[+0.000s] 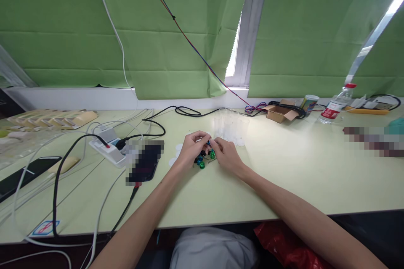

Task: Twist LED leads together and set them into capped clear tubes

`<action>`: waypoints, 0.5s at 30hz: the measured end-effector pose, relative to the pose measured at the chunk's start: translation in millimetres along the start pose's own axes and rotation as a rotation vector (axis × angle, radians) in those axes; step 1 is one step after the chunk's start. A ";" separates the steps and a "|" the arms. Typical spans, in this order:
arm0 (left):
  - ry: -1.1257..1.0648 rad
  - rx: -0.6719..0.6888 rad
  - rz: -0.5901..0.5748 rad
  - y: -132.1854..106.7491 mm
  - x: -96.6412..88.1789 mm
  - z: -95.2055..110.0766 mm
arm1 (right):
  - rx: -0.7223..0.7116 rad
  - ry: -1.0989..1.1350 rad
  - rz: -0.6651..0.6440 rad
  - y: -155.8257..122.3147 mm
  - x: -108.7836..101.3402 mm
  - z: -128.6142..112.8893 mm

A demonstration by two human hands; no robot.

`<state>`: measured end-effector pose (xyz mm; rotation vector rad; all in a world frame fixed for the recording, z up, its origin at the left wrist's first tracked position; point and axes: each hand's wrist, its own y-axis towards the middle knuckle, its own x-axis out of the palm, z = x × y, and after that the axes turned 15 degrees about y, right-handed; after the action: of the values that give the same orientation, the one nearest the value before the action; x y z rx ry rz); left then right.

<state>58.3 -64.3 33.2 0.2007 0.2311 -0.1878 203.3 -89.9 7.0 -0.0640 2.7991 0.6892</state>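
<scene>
Both my hands meet at the middle of the pale green table. My left hand is curled, its fingers pinching a small blue piece I cannot name. My right hand is curled too, fingertips against the same little cluster. Small green and blue beads with thin metal pins lie on the table right under the fingers. Several clear plastic tubes stand just behind the hands. White round lids lie to the left of my left hand.
A black phone and a white power strip with tangled cables lie at the left. An open cardboard box, a can and a water bottle stand at the back right. Yellow trays sit at the far left.
</scene>
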 end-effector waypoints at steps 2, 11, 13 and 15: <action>-0.004 -0.004 -0.006 -0.2 0.1 0.8 | -0.015 -0.015 -0.003 0.7 0.1 0.2; -0.003 0.009 0.010 -0.9 0.2 0.4 | 0.016 0.021 0.014 -0.6 0.1 -0.5; -0.004 0.013 0.014 -0.9 0.2 1.0 | 0.017 0.038 0.011 -0.8 0.5 0.3; -0.001 0.013 0.020 -0.8 0.3 1.5 | 0.010 0.049 0.010 -0.6 0.9 1.8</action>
<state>58.8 -65.5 34.4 0.2154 0.2268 -0.1699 202.9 -89.6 5.0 -0.0661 2.8510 0.6847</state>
